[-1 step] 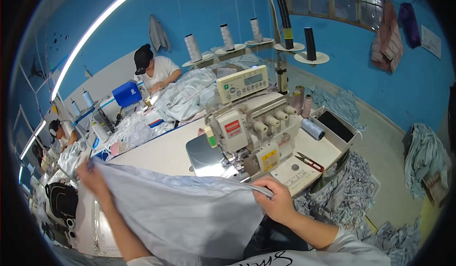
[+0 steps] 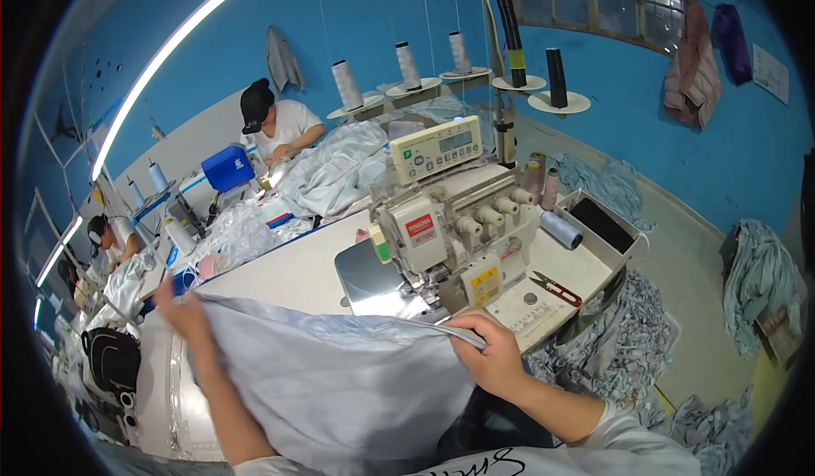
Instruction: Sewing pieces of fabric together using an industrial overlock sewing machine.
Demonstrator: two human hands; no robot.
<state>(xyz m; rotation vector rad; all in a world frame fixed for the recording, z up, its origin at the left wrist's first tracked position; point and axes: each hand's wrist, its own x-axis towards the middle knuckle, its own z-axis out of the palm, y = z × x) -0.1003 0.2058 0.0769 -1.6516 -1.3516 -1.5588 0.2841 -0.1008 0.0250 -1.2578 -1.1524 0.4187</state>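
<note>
Gripping the pale grey fabric (image 2: 331, 374) with both hands, we stretch it flat: left hand (image 2: 182, 315) pinches its far corner, right hand (image 2: 488, 357) clasps the edge just below the overlock machine (image 2: 454, 230). We should keep tension even.

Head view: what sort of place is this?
Most likely a garment sewing workshop. A cream industrial overlock sewing machine sits on the white worktable, tall thread cones stand on a rack behind it, and both hands hold pale blue-grey fabric.

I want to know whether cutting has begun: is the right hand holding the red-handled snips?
No, the right hand grips the pale fabric; the snips lie on the table.
</note>
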